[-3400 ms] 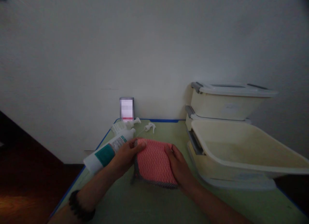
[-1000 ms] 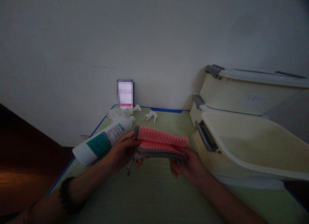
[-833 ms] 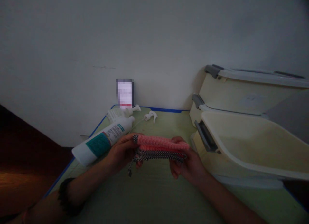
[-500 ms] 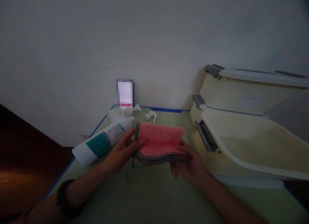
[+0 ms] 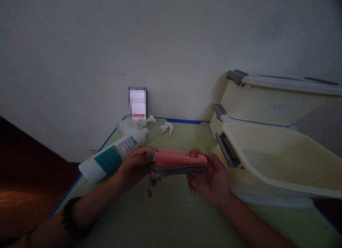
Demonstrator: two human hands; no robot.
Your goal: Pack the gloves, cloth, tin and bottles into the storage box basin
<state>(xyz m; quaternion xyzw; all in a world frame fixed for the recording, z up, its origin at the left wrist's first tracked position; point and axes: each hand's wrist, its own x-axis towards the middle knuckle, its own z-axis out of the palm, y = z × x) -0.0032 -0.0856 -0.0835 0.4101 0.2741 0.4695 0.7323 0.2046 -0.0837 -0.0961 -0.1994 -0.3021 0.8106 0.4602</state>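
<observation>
A pink cloth (image 5: 173, 157) with black-and-white checked edging is folded into a thick flat bundle, held above the table in front of me. My left hand (image 5: 133, 168) is closed on its left end, fingers underneath and partly hidden. My right hand (image 5: 211, 175) grips the right end, with the thumb side on top and fingers below. A short edging loop dangles from the bundle's left corner. Just beyond my left hand lies a white bottle (image 5: 114, 155) with a green label, on its side and without a pump.
A white pump head (image 5: 167, 128) with its tube lies behind the cloth. Near it are a clear pump bottle (image 5: 128, 126) and an upright blurred screen (image 5: 138, 102) against the wall. Cream storage bins (image 5: 283, 159) with grey handles stand at right on the green table (image 5: 165, 219).
The cloth's raised far part has come down toward me, making a narrower bundle. My right fingers have moved onto its top, and the left hand now lies over its left end.
</observation>
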